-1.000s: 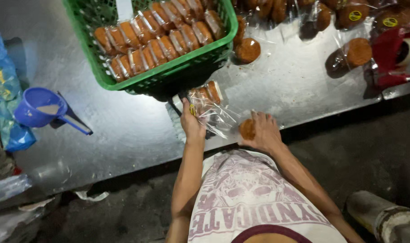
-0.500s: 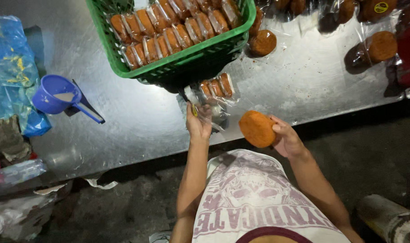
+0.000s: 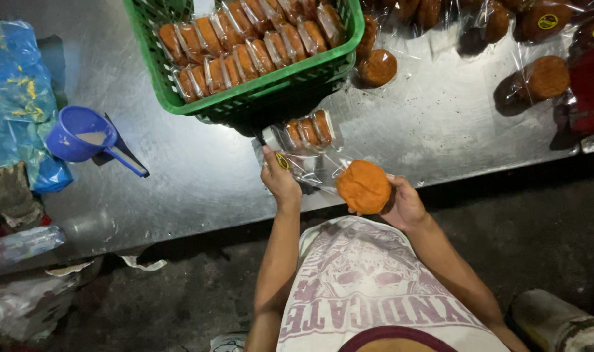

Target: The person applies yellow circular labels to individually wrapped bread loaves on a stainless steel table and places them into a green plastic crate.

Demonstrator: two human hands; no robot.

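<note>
**Bun held at the mouth of a clear bag**

The bun (image 3: pixel 363 187), round and orange-brown, sits in the right hand (image 3: pixel 401 203), just off the bench (image 3: pixel 199 176) edge and touching the open end of a clear bag (image 3: pixel 310 166). To do this well, I judge the bag mouth should be held wide and taut, and the bun kept level and gripped lightly so it does not crumble.

The right grip is cupped around the bun from below and behind, fingers curled on its rim, wrist bent inward. The left hand (image 3: pixel 279 179) reaches forward, arm straight, its grip pinched on the bag's edge against the bench.

Just beyond lies a pack (image 3: pixel 308 129) of 3 small cakes, then a green crate (image 3: pixel 245 98) of like packs. A blue scoop (image 3: pixel 82 133) stands well to the left; bagged buns (image 3: pixel 544 77) lie to the right.
</note>
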